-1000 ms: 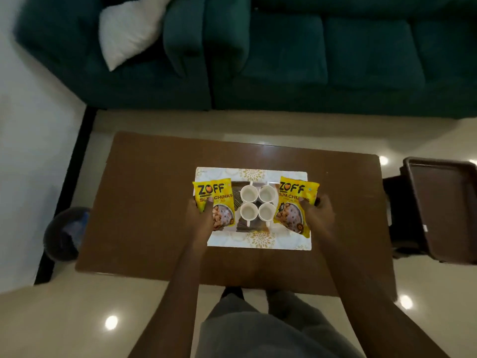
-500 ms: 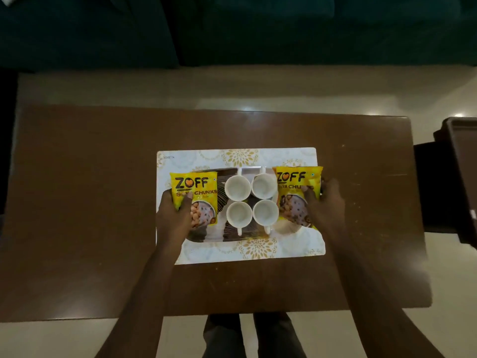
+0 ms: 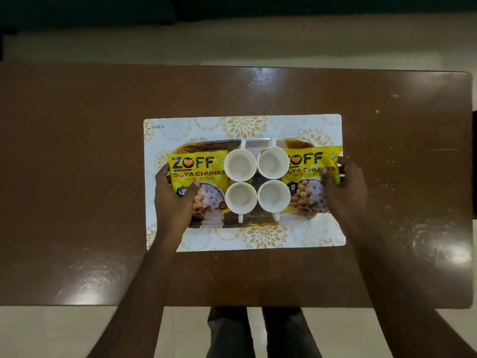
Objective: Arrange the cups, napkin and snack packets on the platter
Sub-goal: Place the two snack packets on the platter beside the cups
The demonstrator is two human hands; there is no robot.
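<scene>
Several white cups (image 3: 240, 165) stand in a tight square at the middle of the dark patterned platter (image 3: 232, 219). A yellow soya-chunks packet (image 3: 198, 174) lies on the platter's left side, and my left hand (image 3: 174, 200) grips its lower left edge with the thumb on top. A second yellow packet (image 3: 311, 177) lies on the right side, gripped at its right edge by my right hand (image 3: 344, 188). The platter rests on a white mat with gold flowers (image 3: 258, 127). No separate napkin is visible.
The mat lies on a brown wooden table (image 3: 77, 164). A dark sofa (image 3: 90, 9) runs along the top beyond a strip of pale floor. My legs (image 3: 258, 332) show below the table's near edge.
The camera has come closer and more directly over the table. Both packets have come down from tilted to lying flat beside the cups, and my hands remain on them.
</scene>
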